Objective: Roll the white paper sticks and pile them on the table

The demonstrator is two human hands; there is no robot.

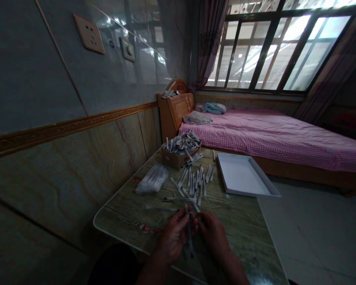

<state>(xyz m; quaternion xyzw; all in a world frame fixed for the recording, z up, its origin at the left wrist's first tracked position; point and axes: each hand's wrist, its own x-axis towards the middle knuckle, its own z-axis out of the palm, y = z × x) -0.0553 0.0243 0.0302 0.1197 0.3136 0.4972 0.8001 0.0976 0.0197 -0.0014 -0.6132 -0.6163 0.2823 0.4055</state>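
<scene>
My left hand [174,234] is closed around a slim pen-like stick [190,240], which points toward me at the near side of the table. My right hand [213,230] is just beside it, with fingers pinched together close to the upper part of that stick; what they grip is hidden. Just beyond my fingertips lies a loose group of similar whitish sticks [191,183] with dark ends. One lies crosswise [178,199], and a clear, thin one [161,208] rests left of my hands.
A cardboard box [176,160] heaped with sticks stands at the table's far left. Near it lies a bundle of clear plastic sleeves [153,179]. A shallow white tray [243,175] reaches over the right edge. Behind is a bed [273,138]; a tiled wall [115,146] borders the left.
</scene>
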